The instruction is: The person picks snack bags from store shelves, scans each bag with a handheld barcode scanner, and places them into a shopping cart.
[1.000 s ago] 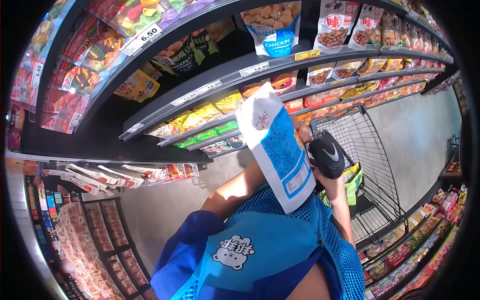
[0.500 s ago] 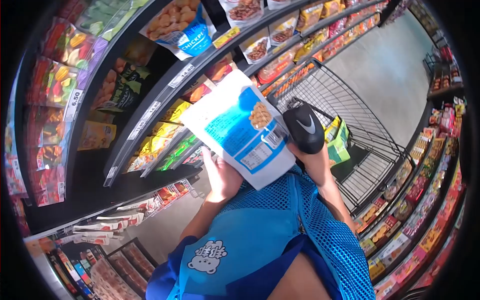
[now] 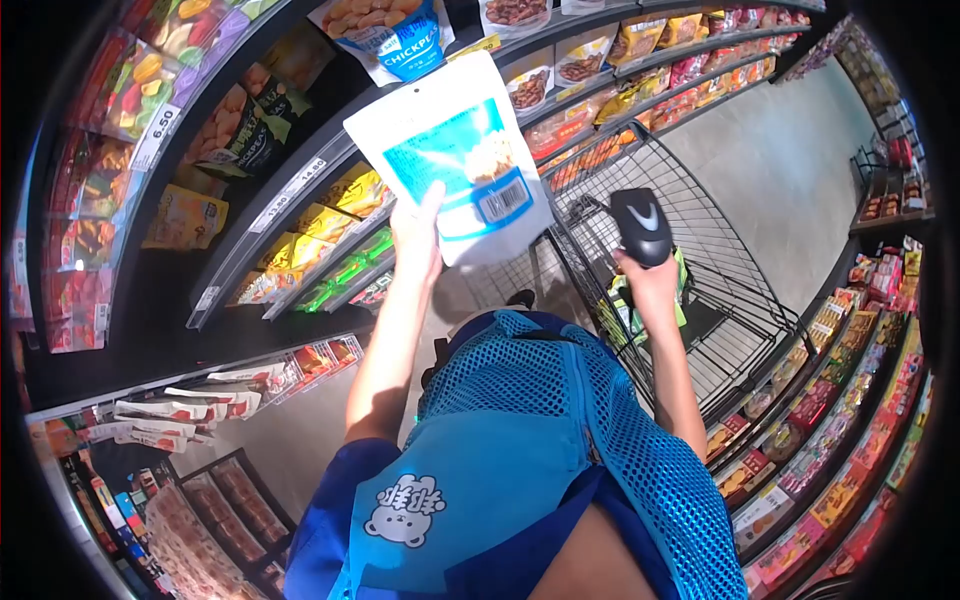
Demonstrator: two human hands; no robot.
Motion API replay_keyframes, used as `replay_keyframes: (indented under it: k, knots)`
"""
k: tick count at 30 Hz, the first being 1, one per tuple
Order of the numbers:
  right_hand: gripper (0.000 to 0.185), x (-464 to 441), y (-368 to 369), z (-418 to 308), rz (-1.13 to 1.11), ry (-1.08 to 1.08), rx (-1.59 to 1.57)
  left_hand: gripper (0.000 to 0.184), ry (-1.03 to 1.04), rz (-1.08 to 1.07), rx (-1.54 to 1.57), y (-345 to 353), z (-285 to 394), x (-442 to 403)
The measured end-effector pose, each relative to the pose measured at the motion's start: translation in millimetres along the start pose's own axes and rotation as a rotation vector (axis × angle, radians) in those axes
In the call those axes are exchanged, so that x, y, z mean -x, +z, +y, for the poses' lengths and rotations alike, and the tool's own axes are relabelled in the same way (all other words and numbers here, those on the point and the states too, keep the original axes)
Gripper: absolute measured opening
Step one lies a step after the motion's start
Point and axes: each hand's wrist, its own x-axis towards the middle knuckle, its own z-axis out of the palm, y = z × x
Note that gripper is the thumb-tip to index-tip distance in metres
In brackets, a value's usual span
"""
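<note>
My left hand [image 3: 418, 235] grips the lower left edge of a white and blue chickpea pouch [image 3: 415, 130], with the thumb lying over its face. The pouch's printed back, with a barcode near the lower right, faces me. A black handheld barcode scanner [image 3: 642, 225] with a grey curved mark is in my right hand [image 3: 652, 285], fingers closed round its handle, which is mostly hidden. Scanner and pouch are apart, the scanner being to the right. A similar blue chickpea pouch [image 3: 400, 50] stands on the shelf just behind the held one.
Black shelves [image 3: 290, 190] with snack bags and price labels curve along the left and top. A wire shopping cart [image 3: 740, 270] stands at the right, with a green and yellow bag [image 3: 620, 310] in it. Packed snack racks [image 3: 820, 430] line the lower right.
The pouch has moved up and away from my body, towards the shelf. The scanner has shifted right, away from the pouch. Both arms are stretched out further.
</note>
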Motion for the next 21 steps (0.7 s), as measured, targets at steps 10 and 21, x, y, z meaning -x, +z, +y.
replay_keyframes:
  k: [10, 21]
  knots:
    - [0.014, 16, -7, 70, -0.256, 0.347, -0.331, 0.041, 0.11, -0.041, -0.025, -33, -11, -50]
    - [0.008, 25, 52, -65, -0.553, 0.155, -0.334, 0.045, 0.131, -0.061, -0.013, -38, -9, -52]
